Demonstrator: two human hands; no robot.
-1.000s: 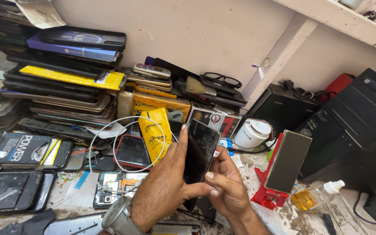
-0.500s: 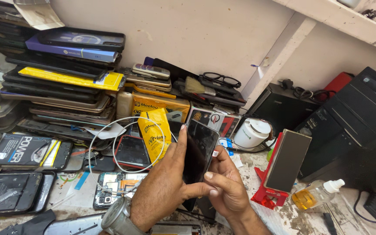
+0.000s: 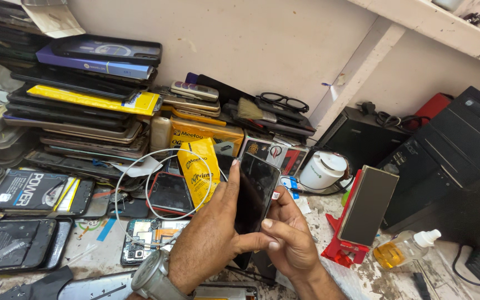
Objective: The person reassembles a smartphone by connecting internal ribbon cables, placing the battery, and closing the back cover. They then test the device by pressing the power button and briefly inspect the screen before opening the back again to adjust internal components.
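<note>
A black smartphone [image 3: 255, 191] with a dark screen stands nearly upright, tilted slightly right, above a cluttered workbench. My left hand [image 3: 213, 236], with a metal wristwatch [image 3: 150, 276] on the wrist, grips it along its left edge, thumb across the lower front. My right hand [image 3: 287, 236] supports the right edge and lower back, index finger touching the phone's side. Directly behind the phone lie a yellow pouch [image 3: 196, 169] and a loop of white cable [image 3: 140, 189].
Stacked phone cases and boxes [image 3: 84, 100] fill the back left. An opened phone with bare circuitry [image 3: 145, 239] lies left of my hands. A phone stands on a red holder [image 3: 365, 208]; a bottle of yellow liquid [image 3: 404, 250], white pot [image 3: 323, 169], eyeglasses [image 3: 284, 101] and black equipment [image 3: 456, 155] are right.
</note>
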